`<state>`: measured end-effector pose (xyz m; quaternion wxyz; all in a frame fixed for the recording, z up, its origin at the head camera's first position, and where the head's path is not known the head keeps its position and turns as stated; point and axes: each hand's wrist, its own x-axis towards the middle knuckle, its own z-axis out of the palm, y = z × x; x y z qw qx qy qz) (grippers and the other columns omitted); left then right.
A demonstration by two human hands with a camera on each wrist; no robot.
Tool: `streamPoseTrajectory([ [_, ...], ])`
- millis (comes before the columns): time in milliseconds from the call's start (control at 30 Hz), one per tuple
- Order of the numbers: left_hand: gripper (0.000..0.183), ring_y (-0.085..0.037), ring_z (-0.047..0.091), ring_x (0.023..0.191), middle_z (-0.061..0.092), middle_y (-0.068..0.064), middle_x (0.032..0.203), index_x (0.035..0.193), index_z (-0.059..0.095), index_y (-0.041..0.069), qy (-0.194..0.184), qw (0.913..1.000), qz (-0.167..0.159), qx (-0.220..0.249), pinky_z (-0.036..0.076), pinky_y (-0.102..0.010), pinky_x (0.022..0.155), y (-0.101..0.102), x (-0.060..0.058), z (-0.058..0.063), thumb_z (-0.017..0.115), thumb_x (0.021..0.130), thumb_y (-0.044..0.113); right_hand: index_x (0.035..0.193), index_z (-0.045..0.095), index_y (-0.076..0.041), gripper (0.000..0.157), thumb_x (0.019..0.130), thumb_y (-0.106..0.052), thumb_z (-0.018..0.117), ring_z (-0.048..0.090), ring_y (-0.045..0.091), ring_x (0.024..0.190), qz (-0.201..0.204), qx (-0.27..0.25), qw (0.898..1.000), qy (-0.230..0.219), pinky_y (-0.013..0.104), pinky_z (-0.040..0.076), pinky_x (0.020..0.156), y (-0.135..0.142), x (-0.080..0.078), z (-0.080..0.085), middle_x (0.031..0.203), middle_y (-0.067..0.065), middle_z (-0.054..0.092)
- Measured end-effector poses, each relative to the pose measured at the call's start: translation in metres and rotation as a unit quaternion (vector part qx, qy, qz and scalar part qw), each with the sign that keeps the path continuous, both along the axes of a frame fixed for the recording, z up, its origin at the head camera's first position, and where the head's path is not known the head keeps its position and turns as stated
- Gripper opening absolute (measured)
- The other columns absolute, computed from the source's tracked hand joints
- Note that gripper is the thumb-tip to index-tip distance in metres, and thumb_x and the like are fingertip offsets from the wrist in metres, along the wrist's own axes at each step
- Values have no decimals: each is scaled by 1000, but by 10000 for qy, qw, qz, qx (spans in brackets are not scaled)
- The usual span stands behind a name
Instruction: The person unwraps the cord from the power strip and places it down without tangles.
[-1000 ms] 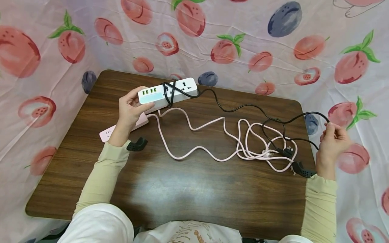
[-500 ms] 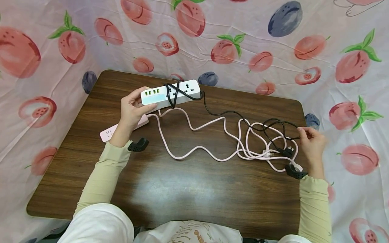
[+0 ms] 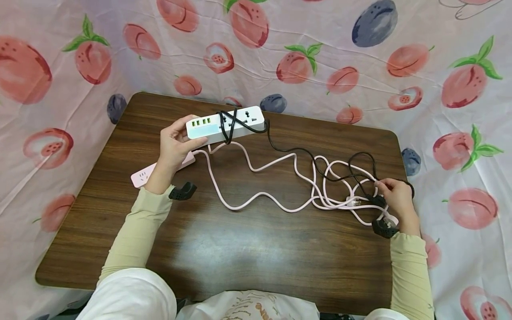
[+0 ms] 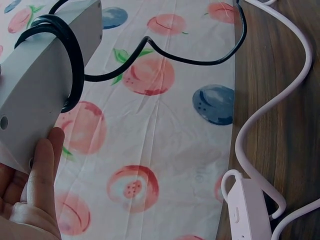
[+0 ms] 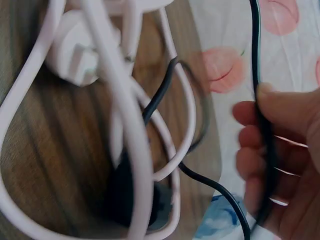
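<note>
My left hand (image 3: 173, 144) grips one end of a white power strip (image 3: 203, 130), tilted above the back left of the table. In the left wrist view its fingers (image 4: 41, 175) lie along the strip's casing. A black cord (image 4: 76, 65) is wrapped around the strip's middle and trails to the right. My right hand (image 3: 397, 198) pinches that black cord (image 5: 256, 45) between thumb and fingers near the table's right side. The black plug (image 5: 119, 197) on the cord lies among loops of pink cable, partly hidden behind them.
A pink power strip (image 3: 141, 176) lies under my left forearm. Its pink cable (image 3: 262, 194) runs across the wooden table (image 3: 248, 258) into a tangled coil at the right, with a pale plug (image 5: 75, 57) there. Fruit-patterned cloth (image 3: 304, 26) hangs behind the table.
My right hand has moved left and toward the tangled coil, holding the black cord, which now sags lower across the pink cable. The left hand and white power strip shifted slightly right.
</note>
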<state>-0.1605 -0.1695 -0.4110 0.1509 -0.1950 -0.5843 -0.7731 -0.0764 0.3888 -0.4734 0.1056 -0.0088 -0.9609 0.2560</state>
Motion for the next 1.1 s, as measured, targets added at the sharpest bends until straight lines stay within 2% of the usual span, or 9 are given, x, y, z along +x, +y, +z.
streamPoseTrajectory([
  [67, 51, -13, 64, 82, 66, -6, 95, 106, 66, -4, 7, 10000, -13, -2, 54, -21, 72, 1, -1, 0, 62, 63, -30, 79, 68, 2, 22, 91, -16, 62, 49, 16, 57, 257, 190, 9988, -374, 31, 37, 53, 2, 1, -2, 64, 5, 62],
  [100, 51, -13, 64, 82, 66, -6, 95, 106, 66, -4, 15, 10000, -7, -15, 54, -21, 72, 1, -1, -1, 63, 63, -30, 79, 68, 4, 19, 89, -12, 63, 50, 22, 60, 361, 216, 9973, -595, 35, 39, 55, -3, 4, 3, 67, 14, 63],
  [233, 51, -13, 64, 81, 67, -6, 95, 106, 66, -4, 10, 10000, 19, -56, 54, -21, 72, 0, -1, 0, 63, 62, -30, 81, 70, 2, 19, 90, -14, 63, 57, 27, 69, 793, 259, 9883, -1280, 39, 44, 63, -3, 4, -2, 76, 15, 67],
  [433, 50, -13, 64, 81, 66, -6, 95, 106, 66, -4, -16, 10000, 19, -41, 54, -21, 71, 0, -1, 0, 63, 63, -30, 88, 70, 2, 18, 90, -15, 63, 55, 16, 73, 1197, 29, 9748, -1882, 33, 44, 65, -5, 3, -2, 81, 13, 68],
  [667, 51, -13, 64, 82, 66, -6, 95, 106, 66, -5, 3, 10000, -80, -38, 54, -22, 71, 1, -1, 0, 62, 63, -31, 104, 63, 9, 26, 88, -11, 64, 57, 4, 75, 1597, -1021, 9459, -2634, 21, 47, 65, -11, 0, 14, 87, 13, 66],
  [733, 51, -13, 64, 82, 66, -6, 95, 106, 66, -4, 3, 10000, -77, -34, 54, -22, 72, 1, 0, 0, 62, 63, -31, 106, 62, 8, 28, 88, -14, 63, 56, 4, 74, 1571, -826, 9538, -2425, 20, 46, 66, -19, -3, 22, 87, 11, 66],
  [900, 51, -13, 64, 82, 66, -6, 95, 106, 67, -3, -5, 10000, -60, -4, 54, -22, 71, 2, 1, 2, 62, 63, -30, 106, 64, 4, 27, 91, -19, 62, 56, 8, 74, 1316, -401, 9811, -1361, 21, 44, 64, -51, -20, 39, 87, 12, 66],
  [967, 51, -13, 64, 82, 66, -6, 95, 106, 67, -3, -6, 10000, -85, -6, 54, -22, 71, 3, 2, 3, 62, 63, -30, 107, 64, 3, 26, 90, -17, 63, 57, 10, 74, 1438, -600, 9816, -1100, 21, 44, 64, -69, -31, 42, 88, 14, 66],
  [1100, 49, -14, 64, 82, 66, -6, 96, 106, 67, -3, -20, 9998, -204, -6, 54, -22, 71, 5, 3, 3, 65, 64, -28, 110, 63, 2, 25, 90, -12, 64, 58, 12, 79, 1875, -1165, 9718, -833, 18, 45, 67, -108, -56, 44, 92, 15, 66],
])
